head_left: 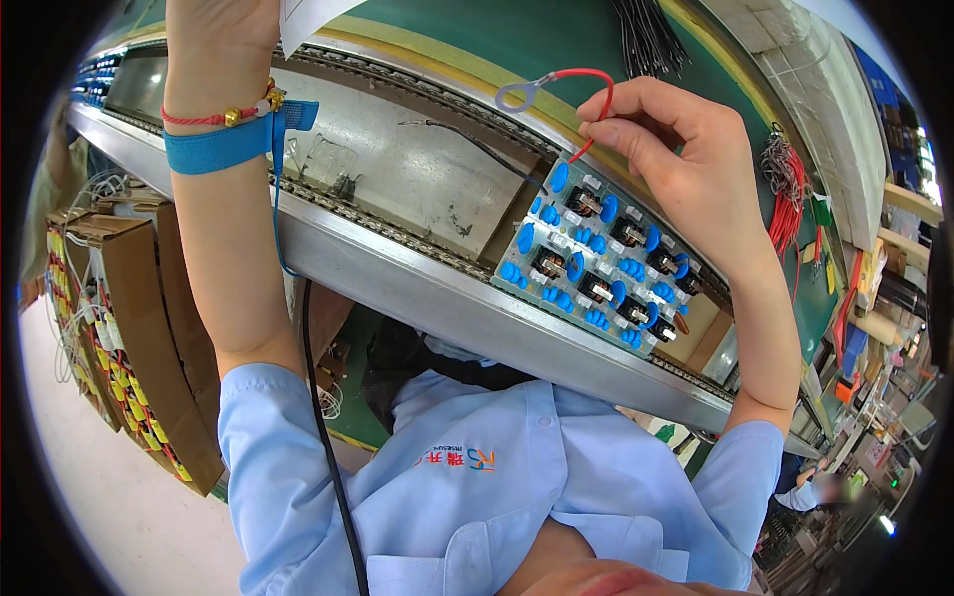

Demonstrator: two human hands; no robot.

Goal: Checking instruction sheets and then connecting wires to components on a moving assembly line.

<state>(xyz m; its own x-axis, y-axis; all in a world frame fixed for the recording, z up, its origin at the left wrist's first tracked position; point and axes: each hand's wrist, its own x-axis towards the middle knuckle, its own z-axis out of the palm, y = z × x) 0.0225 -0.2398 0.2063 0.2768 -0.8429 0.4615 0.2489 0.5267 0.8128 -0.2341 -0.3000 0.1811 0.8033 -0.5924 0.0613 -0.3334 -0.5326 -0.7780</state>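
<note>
Okay, red wire (pixel 583 72) first: pinched between thumb and forefinger of the right hand (pixel 686 149), at the circuit board's (pixel 596 263) upper corner. Ring terminal (pixel 532 87) free; lower end reaches the board, can't tell if fixed. Board sits on the conveyor track (pixel 417 283), components populated, so that part looks done; wiring seems unfinished. Black wire (pixel 487 151) runs from the board, far end loose. Left hand (pixel 224 22) cut off at top, finger state can't tell. Red wire bundle (pixel 785 204) off right.

A conveyor (pixel 397 278) and circuit boards (pixel 606 262) show an electronics workshop.
</note>
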